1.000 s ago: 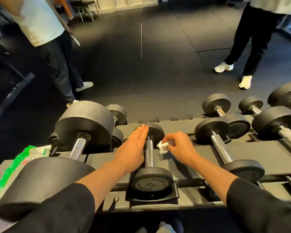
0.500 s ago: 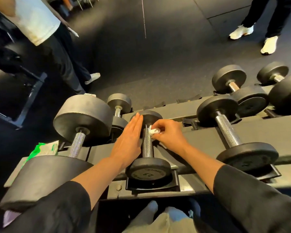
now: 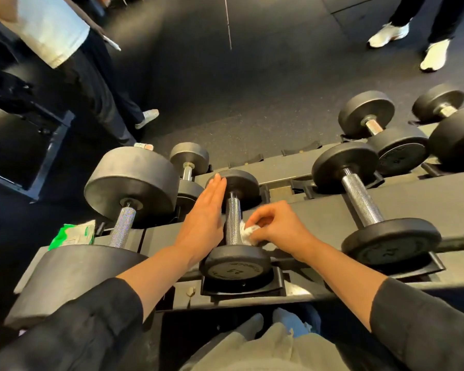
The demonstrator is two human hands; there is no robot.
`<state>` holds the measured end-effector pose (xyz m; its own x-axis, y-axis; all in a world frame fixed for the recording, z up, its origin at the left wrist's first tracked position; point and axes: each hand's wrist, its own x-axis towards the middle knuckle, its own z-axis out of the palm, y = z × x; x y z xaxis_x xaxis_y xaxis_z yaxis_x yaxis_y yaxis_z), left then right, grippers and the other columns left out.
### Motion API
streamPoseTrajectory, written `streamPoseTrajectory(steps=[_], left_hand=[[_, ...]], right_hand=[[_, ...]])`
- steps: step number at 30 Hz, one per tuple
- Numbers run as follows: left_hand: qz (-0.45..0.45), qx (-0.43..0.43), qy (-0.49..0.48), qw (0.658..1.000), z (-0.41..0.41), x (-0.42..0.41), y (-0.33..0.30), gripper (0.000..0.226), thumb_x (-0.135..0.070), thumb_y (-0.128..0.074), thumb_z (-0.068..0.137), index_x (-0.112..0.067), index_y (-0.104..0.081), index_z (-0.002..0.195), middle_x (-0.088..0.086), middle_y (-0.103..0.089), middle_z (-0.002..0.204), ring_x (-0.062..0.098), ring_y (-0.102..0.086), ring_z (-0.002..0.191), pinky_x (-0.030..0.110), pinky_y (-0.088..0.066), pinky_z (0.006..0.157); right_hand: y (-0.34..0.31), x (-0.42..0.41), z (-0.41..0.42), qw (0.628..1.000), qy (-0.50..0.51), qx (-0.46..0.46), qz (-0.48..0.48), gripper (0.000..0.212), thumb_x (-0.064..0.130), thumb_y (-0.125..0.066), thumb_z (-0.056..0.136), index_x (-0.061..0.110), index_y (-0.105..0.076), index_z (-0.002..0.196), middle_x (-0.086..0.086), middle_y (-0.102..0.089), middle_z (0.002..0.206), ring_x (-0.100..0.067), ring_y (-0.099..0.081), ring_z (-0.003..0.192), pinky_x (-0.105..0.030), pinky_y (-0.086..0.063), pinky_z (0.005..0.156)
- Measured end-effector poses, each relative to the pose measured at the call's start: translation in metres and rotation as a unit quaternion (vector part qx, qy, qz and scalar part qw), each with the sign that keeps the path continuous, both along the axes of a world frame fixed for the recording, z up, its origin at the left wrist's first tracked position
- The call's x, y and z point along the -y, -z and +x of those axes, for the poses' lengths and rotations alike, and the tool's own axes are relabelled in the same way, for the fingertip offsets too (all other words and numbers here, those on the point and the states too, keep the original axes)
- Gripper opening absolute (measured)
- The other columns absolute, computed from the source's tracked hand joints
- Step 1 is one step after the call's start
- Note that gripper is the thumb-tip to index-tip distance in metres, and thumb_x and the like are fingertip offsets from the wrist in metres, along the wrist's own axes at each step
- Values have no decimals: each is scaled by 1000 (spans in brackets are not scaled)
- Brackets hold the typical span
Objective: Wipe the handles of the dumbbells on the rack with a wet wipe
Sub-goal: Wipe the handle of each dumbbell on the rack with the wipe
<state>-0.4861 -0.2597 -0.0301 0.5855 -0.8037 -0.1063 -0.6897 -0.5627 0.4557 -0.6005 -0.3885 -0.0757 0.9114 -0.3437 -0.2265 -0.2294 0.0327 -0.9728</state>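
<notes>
A small black dumbbell [image 3: 235, 266] marked 2.5 lies on the dark rack [image 3: 319, 210], its knurled metal handle [image 3: 233, 222] pointing away from me. My right hand [image 3: 276, 227] pinches a crumpled white wet wipe [image 3: 247, 232] against the right side of that handle, near its lower end. My left hand [image 3: 202, 220] lies flat with straight fingers along the handle's left side, fingertips reaching the far weight head.
A big dumbbell [image 3: 130, 188] lies to the left, with a green-and-white wipe packet [image 3: 74, 234] beside it. More dumbbells [image 3: 364, 207] fill the rack to the right. Two people stand on the dark floor, one at the upper left [image 3: 73, 54], one at the upper right [image 3: 434, 54].
My right hand has slid the wipe down the handle from its far end toward the near weight head. My left hand has stayed flat beside the handle. The view has tilted downward.
</notes>
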Motion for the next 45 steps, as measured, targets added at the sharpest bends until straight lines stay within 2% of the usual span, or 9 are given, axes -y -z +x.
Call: streamPoseTrajectory(steps=[3, 10, 19, 27, 31, 35, 39, 42, 45], left_hand=[[55, 16, 25, 998, 6, -3, 2, 80, -3, -56, 90, -22, -8, 151, -4, -4, 160, 11, -5, 146, 33, -14, 118], [112, 22, 130, 985, 55, -4, -29, 71, -6, -52, 93, -27, -17, 151, -5, -25, 155, 13, -24, 142, 28, -22, 112], [163, 18, 319, 933, 118, -31, -14, 88, -5, -49, 96, -50, 14, 138, -27, 15, 146, 13, -25, 142, 26, -30, 110], [91, 5, 403, 911, 151, -34, -5, 89, 1, -50, 93, -46, 12, 138, -24, 6, 147, 8, -15, 144, 27, -21, 114], [36, 26, 423, 905, 158, -32, 17, 92, -3, -53, 91, -40, 11, 146, -17, 8, 154, 7, -11, 144, 23, -15, 113], [-18, 30, 440, 897, 157, -38, 40, 98, -1, -57, 88, -30, 15, 148, -9, 24, 155, 5, 4, 140, 20, -15, 111], [-50, 7, 452, 891, 154, -41, 53, 102, 6, -56, 86, -24, 19, 148, -8, 38, 150, 6, 22, 138, 12, -14, 104], [-51, -35, 457, 887, 157, -37, 53, 102, 10, -54, 84, -24, 18, 148, -10, 39, 149, 4, 23, 137, 8, -22, 102], [-50, -52, 462, 884, 160, -33, 53, 103, 13, -54, 82, -22, 16, 149, -10, 37, 149, 8, 21, 142, 24, -28, 112]], right_hand=[[-11, 8, 18, 994, 83, 31, -64, 19, 5, -77, 71, 19, -72, 83, 4, -69, 86, -7, -65, 80, -22, -54, 74], [-21, -9, 51, 982, -17, -50, -179, 26, 7, -63, 87, 10, -68, 113, -3, -61, 126, -11, -53, 120, -28, -38, 106], [-38, -24, 26, 987, -16, -97, -124, 20, 5, -70, 81, 18, -74, 94, 4, -66, 115, -6, -59, 108, -23, -49, 93], [-70, -42, 24, 975, -42, -192, -103, 27, -6, -65, 78, 19, -74, 76, 3, -69, 105, -6, -61, 105, -19, -52, 85], [-74, -52, 41, 961, 10, -213, -176, 27, -1, -69, 76, 26, -74, 78, -1, -70, 103, -13, -63, 99, -32, -52, 91], [-53, -64, 71, 898, 74, -204, -383, 21, 11, -70, 80, 23, -72, 98, 3, -67, 105, -8, -59, 96, -20, -48, 86], [-45, -65, 88, 796, -89, -241, -549, 28, 6, -65, 83, 16, -70, 108, -1, -63, 117, -17, -48, 100, -15, -27, 78], [-50, -64, 95, 758, -175, -244, -579, 21, 6, -65, 81, 15, -72, 98, 2, -65, 106, -14, -44, 87, -17, -27, 79], [-56, -62, 97, 736, -214, -266, -585, 19, 11, -64, 83, 16, -71, 100, 2, -64, 111, -14, -44, 91, -17, -27, 81]])
